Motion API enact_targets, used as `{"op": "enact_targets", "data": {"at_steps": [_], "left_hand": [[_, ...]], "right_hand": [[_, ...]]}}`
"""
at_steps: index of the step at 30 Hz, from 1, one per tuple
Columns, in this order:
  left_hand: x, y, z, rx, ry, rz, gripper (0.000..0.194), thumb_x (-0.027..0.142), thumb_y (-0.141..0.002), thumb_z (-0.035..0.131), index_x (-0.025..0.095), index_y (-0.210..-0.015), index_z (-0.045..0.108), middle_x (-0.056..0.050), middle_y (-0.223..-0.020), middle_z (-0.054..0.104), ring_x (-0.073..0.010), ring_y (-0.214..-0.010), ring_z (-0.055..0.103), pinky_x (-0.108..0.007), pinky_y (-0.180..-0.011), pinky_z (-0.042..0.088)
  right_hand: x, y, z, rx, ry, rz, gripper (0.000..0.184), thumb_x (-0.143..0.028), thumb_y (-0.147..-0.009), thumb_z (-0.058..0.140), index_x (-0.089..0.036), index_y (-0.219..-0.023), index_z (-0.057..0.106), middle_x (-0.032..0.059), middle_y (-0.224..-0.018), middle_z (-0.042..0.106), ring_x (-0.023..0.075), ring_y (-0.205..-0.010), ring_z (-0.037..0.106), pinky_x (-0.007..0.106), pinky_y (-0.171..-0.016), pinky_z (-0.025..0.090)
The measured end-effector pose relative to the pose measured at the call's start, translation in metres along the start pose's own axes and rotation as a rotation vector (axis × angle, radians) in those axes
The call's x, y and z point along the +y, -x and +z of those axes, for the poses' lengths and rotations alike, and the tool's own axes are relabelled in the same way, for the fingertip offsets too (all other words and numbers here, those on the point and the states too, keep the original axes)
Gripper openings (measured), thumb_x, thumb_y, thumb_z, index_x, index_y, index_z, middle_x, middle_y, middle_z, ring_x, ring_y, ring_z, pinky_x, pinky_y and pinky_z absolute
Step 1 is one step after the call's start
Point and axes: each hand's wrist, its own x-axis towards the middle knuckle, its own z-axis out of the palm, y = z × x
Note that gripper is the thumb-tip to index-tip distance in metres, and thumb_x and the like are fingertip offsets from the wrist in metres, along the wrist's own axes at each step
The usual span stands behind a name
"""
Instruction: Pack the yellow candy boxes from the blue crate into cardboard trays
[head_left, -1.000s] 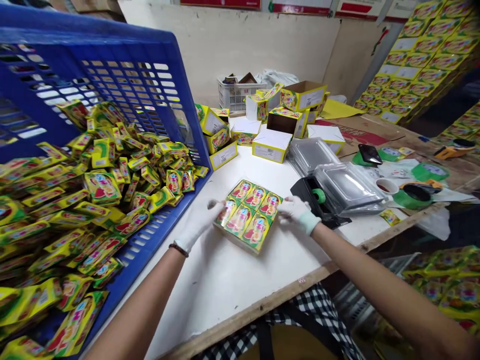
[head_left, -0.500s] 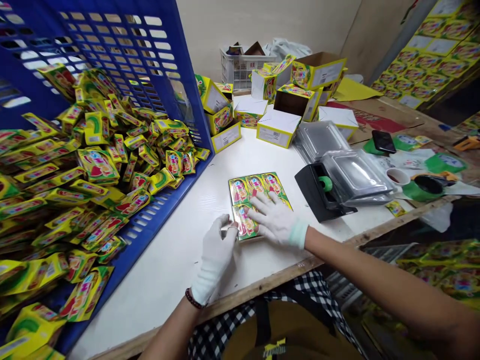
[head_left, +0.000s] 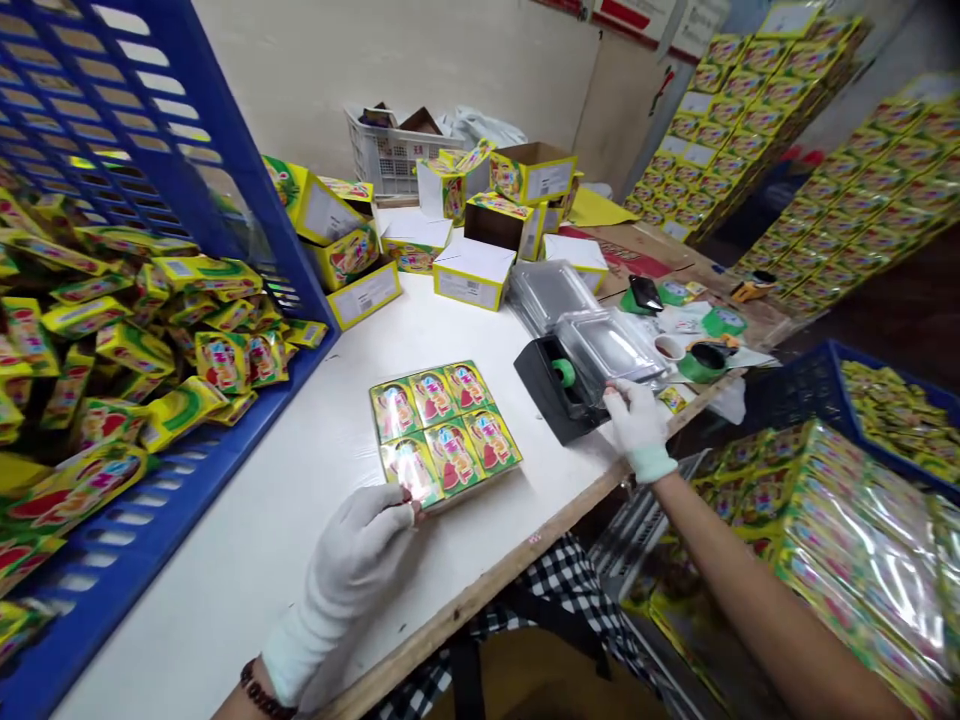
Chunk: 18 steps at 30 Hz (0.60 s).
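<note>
A flat pack of several small yellow-and-green boxes (head_left: 448,432), with a glossy surface, lies on the white table. My gloved left hand (head_left: 360,545) pinches the pack's near left corner between thumb and fingers. Right of the pack stands a black tape dispenser (head_left: 541,392) with a roll of green tape (head_left: 564,373). My gloved right hand (head_left: 637,425) is at the dispenser's near right end, fingertips drawn together. What they grip there is too small to make out.
A blue crate (head_left: 289,385) full of loose small boxes stands at left. Opened yellow cartons (head_left: 472,272) sit at the back. Clear plastic trays (head_left: 609,345) lie stacked behind the dispenser. Wrapped packs (head_left: 847,560) are piled beyond the table's right edge.
My right hand has left the top of the pack and moved right to the tape dispenser. My left hand stays at the pack's near left corner. The view has turned right.
</note>
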Motion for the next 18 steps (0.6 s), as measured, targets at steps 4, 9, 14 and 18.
{"op": "enact_targets", "data": {"at_steps": [4, 9, 14, 18], "left_hand": [[-0.003, 0.0, 0.0, 0.012, -0.028, 0.044, 0.014, 0.007, -0.086, 0.057, 0.019, -0.094, 0.059, -0.008, -0.093, 0.066, -0.0168, -0.08, 0.064, -0.028, -0.069, 0.053], [-0.005, -0.001, 0.001, 0.002, -0.045, 0.071, 0.011, 0.009, -0.087, 0.058, 0.018, -0.093, 0.059, -0.009, -0.093, 0.065, -0.0173, -0.081, 0.064, -0.028, -0.07, 0.053], [-0.007, 0.0, 0.001, -0.008, -0.041, 0.082, 0.009, 0.011, -0.087, 0.06, 0.017, -0.094, 0.059, -0.009, -0.095, 0.064, -0.0175, -0.082, 0.063, -0.028, -0.07, 0.053], [-0.008, 0.002, 0.004, -0.009, -0.039, 0.085, 0.012, 0.009, -0.086, 0.061, 0.016, -0.096, 0.059, -0.01, -0.097, 0.063, -0.018, -0.083, 0.062, -0.029, -0.071, 0.053]], "right_hand": [[0.032, -0.032, -0.008, -0.259, -0.066, 0.111, 0.034, -0.049, -0.077, 0.059, -0.018, -0.073, 0.072, 0.0084, -0.082, 0.071, 0.0264, -0.085, 0.065, 0.041, -0.085, 0.049], [0.04, -0.02, -0.006, -0.242, -0.179, 0.15, 0.039, -0.054, -0.07, 0.066, -0.019, -0.085, 0.074, 0.0082, -0.1, 0.072, 0.0237, -0.086, 0.064, 0.036, -0.076, 0.05], [0.042, 0.016, -0.027, -0.106, -0.222, 0.127, 0.035, -0.054, -0.072, 0.068, -0.019, -0.075, 0.071, 0.0077, -0.109, 0.067, 0.0264, -0.111, 0.056, 0.037, -0.098, 0.04], [0.049, 0.036, -0.026, -0.143, -0.311, 0.215, 0.038, -0.056, -0.075, 0.068, -0.018, -0.073, 0.067, 0.0018, -0.073, 0.064, 0.0182, -0.071, 0.057, 0.031, -0.069, 0.045]]}}
